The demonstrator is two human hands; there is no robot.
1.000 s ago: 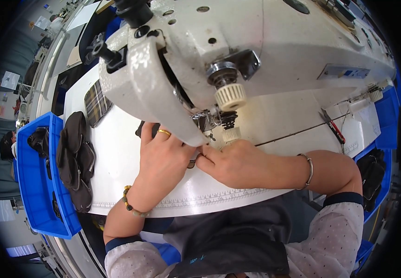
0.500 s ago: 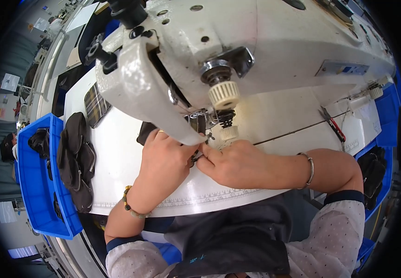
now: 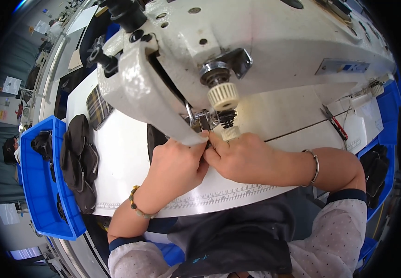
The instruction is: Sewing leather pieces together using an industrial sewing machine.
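My left hand (image 3: pixel 177 169) is closed at the front of the white sewing machine (image 3: pixel 270 51), its fingers on a dark fabric piece (image 3: pixel 156 138) and partly hidden behind the machine's front arm. My right hand (image 3: pixel 237 157) is closed beside it, index finger and thumb on the same piece just before the presser foot (image 3: pixel 204 116). A dark zipper strip (image 3: pixel 203 124) shows under the foot. The fingertips of the two hands meet there, and much of what they hold is hidden.
Dark zipped pouches (image 3: pixel 77 162) and a plaid piece (image 3: pixel 99 106) lie left on the white table (image 3: pixel 126 194). A blue bin (image 3: pixel 43 194) stands beside them. Red-handled snips (image 3: pixel 337 125) lie right, near another bin (image 3: pixel 383 185) of dark items. Another person (image 3: pixel 10 153) is at far left.
Both hands have moved slightly rightward, the left one also a little down and the right fingertips a little up toward the foot. The dark fabric piece has shifted right with them.
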